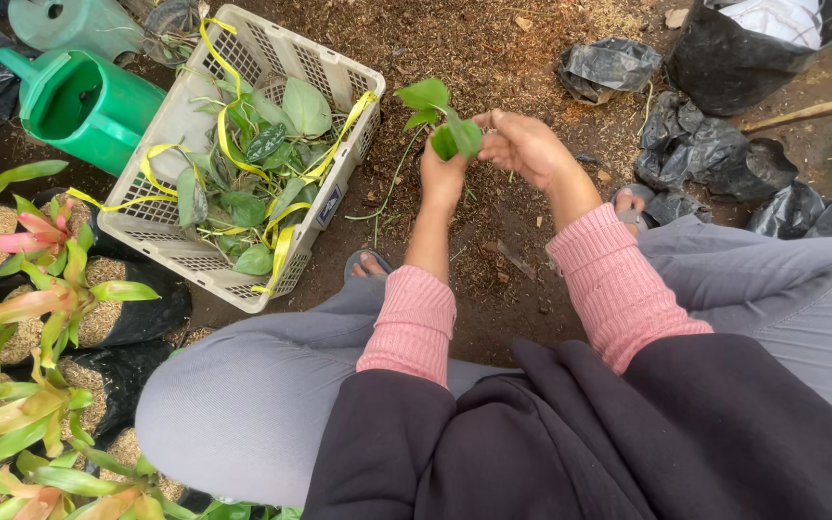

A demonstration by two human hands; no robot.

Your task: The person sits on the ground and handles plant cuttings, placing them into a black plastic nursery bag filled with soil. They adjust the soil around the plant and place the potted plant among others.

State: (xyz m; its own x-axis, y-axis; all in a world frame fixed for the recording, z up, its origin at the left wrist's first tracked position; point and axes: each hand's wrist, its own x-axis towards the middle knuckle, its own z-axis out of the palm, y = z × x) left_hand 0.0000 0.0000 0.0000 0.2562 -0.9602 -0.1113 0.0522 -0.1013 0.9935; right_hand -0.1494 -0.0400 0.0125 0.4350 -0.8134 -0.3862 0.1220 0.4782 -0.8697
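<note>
Here, both hands meet over the bare, husk-strewn ground in front of the person's knees, holding a small leafy cutting between them. The left hand has its fingers closed around the cutting's lower stem, the green leaves standing up above the fist. The right hand is curled beside it, fingertips pinched at the leaves near the stem, touching the cutting. Just to the left lies a white plastic crate filled with more green cuttings and yellow tape. A green watering can sits beyond it, and crumpled black plastic bags lie to the right.
</note>
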